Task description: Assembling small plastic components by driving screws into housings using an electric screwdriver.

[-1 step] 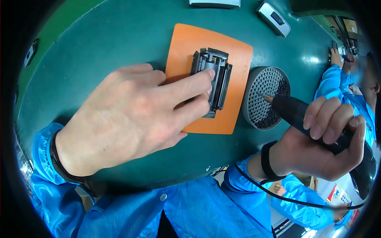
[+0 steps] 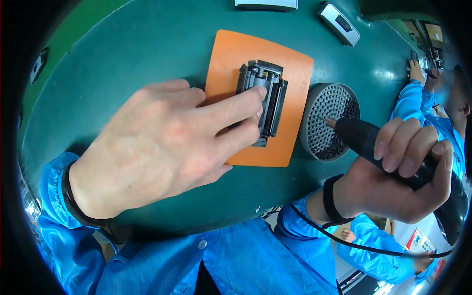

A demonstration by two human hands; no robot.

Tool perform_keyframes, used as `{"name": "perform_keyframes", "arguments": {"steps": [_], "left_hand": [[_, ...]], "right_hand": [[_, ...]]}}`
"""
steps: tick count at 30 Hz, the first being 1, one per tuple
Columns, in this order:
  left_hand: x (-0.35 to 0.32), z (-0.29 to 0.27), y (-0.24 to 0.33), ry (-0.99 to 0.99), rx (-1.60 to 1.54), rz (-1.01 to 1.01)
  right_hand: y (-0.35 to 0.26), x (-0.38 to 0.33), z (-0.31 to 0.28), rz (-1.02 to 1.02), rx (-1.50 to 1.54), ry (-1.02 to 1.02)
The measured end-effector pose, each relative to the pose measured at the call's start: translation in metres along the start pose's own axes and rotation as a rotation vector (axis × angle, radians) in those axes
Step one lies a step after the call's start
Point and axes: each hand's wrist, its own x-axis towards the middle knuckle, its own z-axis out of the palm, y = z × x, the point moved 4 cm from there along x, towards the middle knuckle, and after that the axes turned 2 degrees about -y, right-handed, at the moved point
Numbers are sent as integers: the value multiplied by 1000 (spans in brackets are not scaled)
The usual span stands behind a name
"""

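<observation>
The left hand (image 2: 162,147) presses two outstretched fingers flat on the black part (image 2: 263,101), which lies on the orange mat (image 2: 290,73), long axis running near to far. The right hand (image 2: 398,172) is wrapped around the black screwdriver (image 2: 364,137), whose tip sits over the round screw tray (image 2: 324,105), just right of the part.

A grey rectangular device (image 2: 338,23) lies at the green table's (image 2: 147,54) far edge.

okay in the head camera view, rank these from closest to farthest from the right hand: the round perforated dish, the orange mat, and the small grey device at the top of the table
1. Round perforated dish: just left of the right hand, at the driver's tip.
2. Orange mat: further left, beyond the dish.
3. Small grey device: far up at the table's top edge.
</observation>
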Motion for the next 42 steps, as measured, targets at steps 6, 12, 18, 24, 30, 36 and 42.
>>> {"name": "perform_keyframes", "arguments": {"steps": [6,12,18,24,30,36,42], "left_hand": [[3,0,1,-1,8,-12],[4,1,0,-2,10,-23],[-1,0,-3,27,-49,-15],[-8,-1,-10,75,-152,29],[-10,4,-12,8,-216,-4],[-9,8,-16,102,-294,39],[-4,4,-16,75,-354,25]], "right_hand": [[7,3,2,82,28,-104],[9,5,4,69,12,-134],[8,2,32,-39,-186,-117],[10,4,21,86,114,1],[-33,4,5,44,124,-33],[-30,-16,55,101,154,-101],[-18,-12,60,87,94,-305]]}}
